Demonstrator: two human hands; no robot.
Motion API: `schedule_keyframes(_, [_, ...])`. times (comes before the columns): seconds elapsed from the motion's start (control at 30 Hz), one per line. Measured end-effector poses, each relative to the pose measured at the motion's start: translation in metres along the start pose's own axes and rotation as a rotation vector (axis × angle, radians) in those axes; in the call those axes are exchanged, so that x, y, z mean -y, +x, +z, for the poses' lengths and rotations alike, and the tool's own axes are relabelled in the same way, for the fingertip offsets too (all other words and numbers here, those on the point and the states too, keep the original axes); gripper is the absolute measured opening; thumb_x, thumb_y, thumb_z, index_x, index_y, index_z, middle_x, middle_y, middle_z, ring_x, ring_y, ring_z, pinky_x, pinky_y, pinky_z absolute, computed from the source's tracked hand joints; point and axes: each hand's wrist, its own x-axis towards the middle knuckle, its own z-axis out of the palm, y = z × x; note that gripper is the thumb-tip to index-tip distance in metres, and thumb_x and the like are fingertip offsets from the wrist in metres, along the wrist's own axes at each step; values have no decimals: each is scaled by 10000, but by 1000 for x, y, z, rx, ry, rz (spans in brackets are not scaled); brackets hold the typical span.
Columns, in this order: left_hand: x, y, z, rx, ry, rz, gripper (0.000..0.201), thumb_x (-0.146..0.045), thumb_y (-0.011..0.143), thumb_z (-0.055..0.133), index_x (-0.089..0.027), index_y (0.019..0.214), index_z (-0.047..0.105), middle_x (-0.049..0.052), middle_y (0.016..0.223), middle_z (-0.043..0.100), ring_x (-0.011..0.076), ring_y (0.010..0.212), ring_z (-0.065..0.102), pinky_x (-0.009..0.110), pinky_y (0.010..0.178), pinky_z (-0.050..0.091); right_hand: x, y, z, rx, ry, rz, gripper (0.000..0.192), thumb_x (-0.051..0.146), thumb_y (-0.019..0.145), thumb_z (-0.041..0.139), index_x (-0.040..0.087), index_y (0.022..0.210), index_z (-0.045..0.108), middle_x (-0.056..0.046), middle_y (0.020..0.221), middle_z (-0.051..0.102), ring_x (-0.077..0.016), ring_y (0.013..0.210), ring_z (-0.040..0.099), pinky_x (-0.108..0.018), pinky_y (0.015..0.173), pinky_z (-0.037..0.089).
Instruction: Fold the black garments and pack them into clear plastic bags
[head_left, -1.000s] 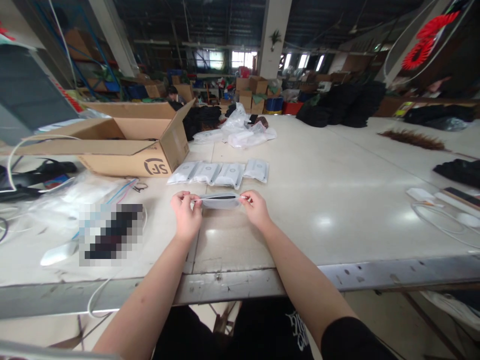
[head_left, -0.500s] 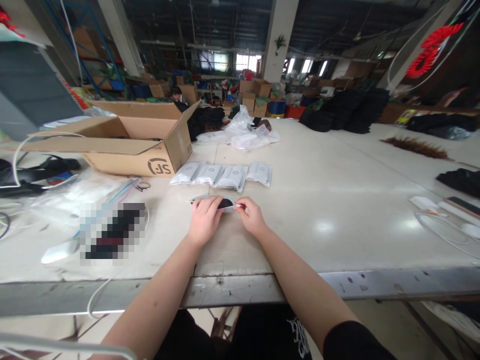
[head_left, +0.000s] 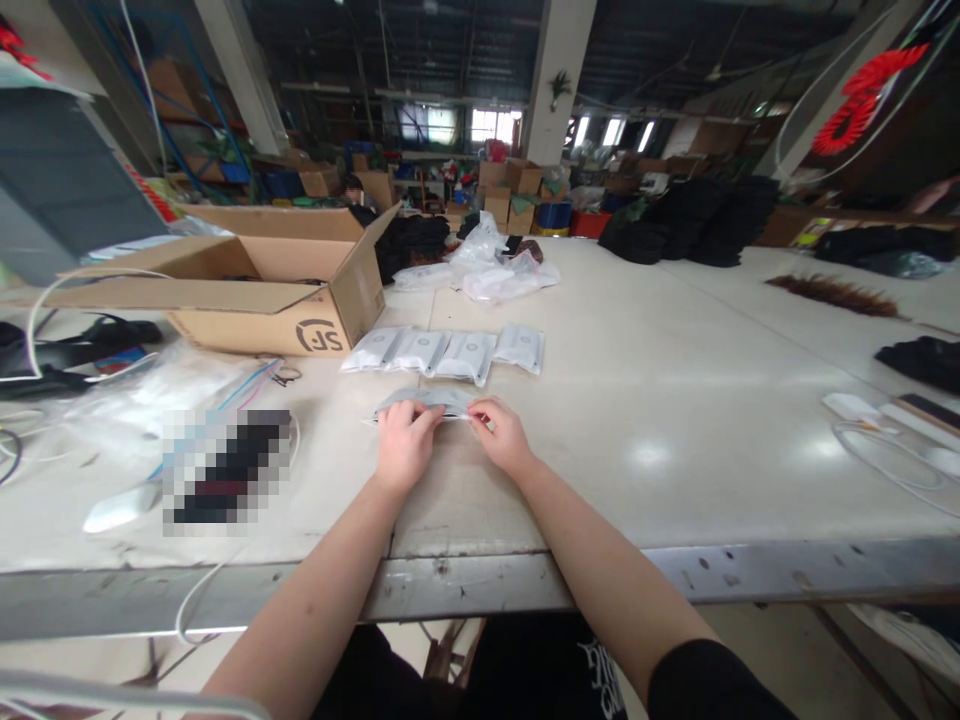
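Since a moment ago, both hands have dropped the small grey pouch [head_left: 421, 402] flat onto the surface [head_left: 675, 420], and its dark opening no longer shows. My left hand [head_left: 403, 445] lies over its near edge, fingers pressed down on it, while my right hand [head_left: 501, 436] pinches its right end; this pins it flat. Four like packets [head_left: 446, 350] lie in a row just beyond, near the open cardboard box [head_left: 247, 285].

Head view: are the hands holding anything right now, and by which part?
Yes: both hands press a small grey pouch flat on the table. The left hand covers its near edge; the right hand pinches its right end.
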Motion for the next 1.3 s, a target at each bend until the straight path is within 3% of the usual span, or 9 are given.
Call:
schedule_keyframes(0.17, [0,0,5,0,-10,2,225,-318,959,543,-278,1035,750,82,898,643,227,869,551,377,772,337,1,2,-2,16,-27,-23,132,277,947,561,227,939,683,-58,949,656,-195,915,622,-345,821,535])
schedule_keyframes(0.37, [3,1,7,22,-70,-2,232,-325,961,537,-233,858,724,70,884,634,221,878,564,356,773,367,1,0,-2,44,-20,-42,139,275,956,552,233,966,684,-60,972,638,-194,933,622,-342,834,536])
schedule_keyframes(0.63, [-2,1,3,71,-96,54,231,-392,950,566,-241,1077,686,75,948,652,241,956,581,367,833,406,4,-1,-1,66,-26,-29,137,259,954,545,241,968,680,-60,976,634,-200,939,621,-353,854,540])
schedule_keyframes(0.87, [-1,1,6,38,-194,129,220,-364,965,553,-220,853,676,44,817,666,205,821,585,339,779,436,5,-2,2,69,-51,-84,150,304,972,551,238,958,685,-62,952,634,-200,932,626,-347,842,538])
schedule_keyframes(1.2, [-3,2,5,36,-157,138,236,-363,970,545,-206,822,642,52,819,647,218,837,565,353,770,416,5,-1,2,59,-74,-132,141,267,971,555,225,951,688,-65,934,637,-202,903,619,-341,807,524])
schedule_keyframes(1.3, [-7,2,1,20,-140,142,202,-388,957,569,-217,919,671,55,876,664,228,891,573,365,799,398,7,-1,2,59,-73,-140,133,244,966,554,217,949,684,-63,933,632,-197,903,617,-335,812,518])
